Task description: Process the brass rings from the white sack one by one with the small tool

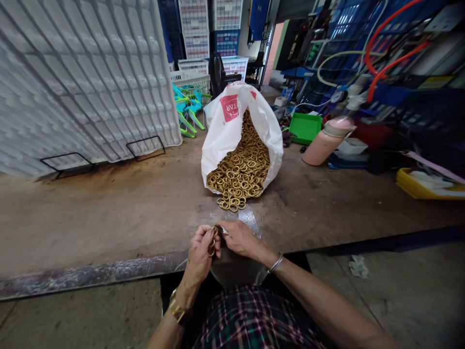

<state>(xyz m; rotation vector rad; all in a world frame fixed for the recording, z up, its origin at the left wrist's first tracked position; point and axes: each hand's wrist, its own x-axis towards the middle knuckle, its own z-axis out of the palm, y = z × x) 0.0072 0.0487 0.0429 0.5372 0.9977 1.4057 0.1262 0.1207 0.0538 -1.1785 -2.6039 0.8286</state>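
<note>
A white plastic bag (225,131) lies open on the worn table (109,213), spilling a heap of gold metal rings (241,169) toward me. My left hand (199,254) is closed round a few gold rings (213,240) at the table's near edge. My right hand (240,238) pinches a small pale piece against those rings, fingers pressed together. A gold watch sits on my left wrist and a silver bangle on my right.
A big white moulded tray panel (83,77) leans at the back left. Turquoise hangers (187,109) and stacked crates (210,29) stand behind the bag. A green tray (305,127), a pink bottle (327,140), a yellow tray (428,186) and hoses lie to the right.
</note>
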